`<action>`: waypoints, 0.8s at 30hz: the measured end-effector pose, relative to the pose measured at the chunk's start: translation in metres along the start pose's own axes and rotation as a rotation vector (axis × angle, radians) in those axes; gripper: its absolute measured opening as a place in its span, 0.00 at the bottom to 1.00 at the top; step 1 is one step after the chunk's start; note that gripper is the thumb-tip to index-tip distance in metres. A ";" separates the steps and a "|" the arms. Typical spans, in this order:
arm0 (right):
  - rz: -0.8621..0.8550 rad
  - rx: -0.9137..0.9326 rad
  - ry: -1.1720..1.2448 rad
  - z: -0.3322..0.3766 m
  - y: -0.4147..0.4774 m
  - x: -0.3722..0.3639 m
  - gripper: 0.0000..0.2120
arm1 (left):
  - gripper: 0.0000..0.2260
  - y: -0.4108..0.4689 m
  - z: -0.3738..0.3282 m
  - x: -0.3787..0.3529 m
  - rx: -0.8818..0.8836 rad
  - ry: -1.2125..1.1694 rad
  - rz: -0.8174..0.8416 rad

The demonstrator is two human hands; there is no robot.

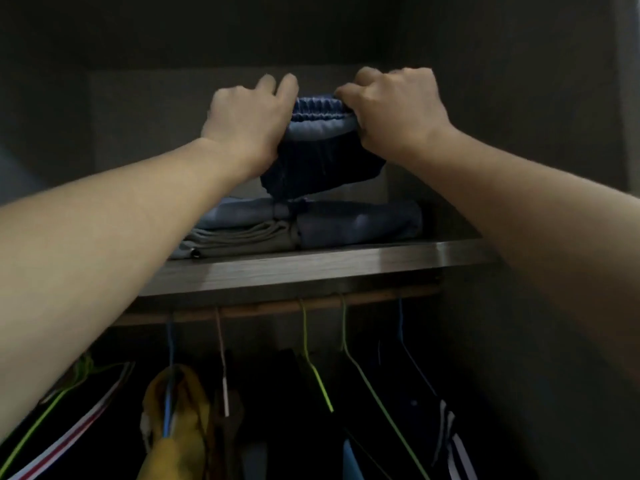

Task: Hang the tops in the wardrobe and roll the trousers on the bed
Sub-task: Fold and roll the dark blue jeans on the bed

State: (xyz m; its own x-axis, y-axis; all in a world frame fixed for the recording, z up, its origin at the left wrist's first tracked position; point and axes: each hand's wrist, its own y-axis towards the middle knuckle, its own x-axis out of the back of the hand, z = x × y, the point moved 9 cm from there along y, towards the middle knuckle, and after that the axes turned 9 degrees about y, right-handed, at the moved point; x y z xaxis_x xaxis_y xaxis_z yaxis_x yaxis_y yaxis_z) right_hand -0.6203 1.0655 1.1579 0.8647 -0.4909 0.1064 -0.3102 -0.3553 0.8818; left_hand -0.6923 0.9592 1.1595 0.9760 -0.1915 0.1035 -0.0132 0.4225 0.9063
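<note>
Now trousers between gripping hands.

Hanging tops (mostly dark) run off the bottom edge.

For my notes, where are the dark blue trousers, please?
The trousers are upper centre in the head view, gripped between left hand and right hand, above the folded clothes on the shelf.

Grey wood-grain shelf, nothing fancy. Stacked on it left of middle: pale blue piece at the very bottom, folded grey garment over that, blue folded piece on top. Blue roll squeezed right up against the stack's right side.
</note>
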 end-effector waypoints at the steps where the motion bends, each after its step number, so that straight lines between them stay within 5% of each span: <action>1: -0.011 -0.015 -0.019 -0.005 0.003 -0.010 0.17 | 0.29 0.007 -0.006 -0.011 -0.001 -0.020 -0.029; 5: -0.019 -0.094 -0.054 -0.033 0.013 -0.051 0.18 | 0.29 0.040 -0.026 -0.050 0.023 -0.103 -0.095; 7: 0.059 -0.117 -0.045 -0.044 0.009 -0.079 0.19 | 0.32 0.047 -0.047 -0.082 -0.013 -0.180 0.012; 12: 0.860 -0.258 0.289 -0.047 -0.066 -0.197 0.32 | 0.25 0.025 -0.125 -0.163 -0.303 -0.349 0.524; 15: 0.848 -0.298 0.390 -0.054 -0.067 -0.208 0.38 | 0.24 0.031 -0.133 -0.171 -0.339 -0.342 0.577; 20: 0.982 -0.425 0.384 -0.060 -0.079 -0.224 0.47 | 0.37 0.008 -0.145 -0.197 -0.334 -0.417 0.921; 24: 1.085 -0.463 0.374 -0.053 -0.090 -0.226 0.48 | 0.30 -0.002 -0.147 -0.181 -0.379 -0.400 0.889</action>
State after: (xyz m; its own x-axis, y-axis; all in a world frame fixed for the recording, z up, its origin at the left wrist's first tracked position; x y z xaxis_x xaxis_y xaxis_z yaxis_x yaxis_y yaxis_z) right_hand -0.7669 1.2510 1.0790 0.3310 -0.0712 0.9409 -0.8335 0.4453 0.3269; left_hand -0.8375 1.1233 1.0790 0.5042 0.0744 0.8604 -0.5543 0.7918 0.2564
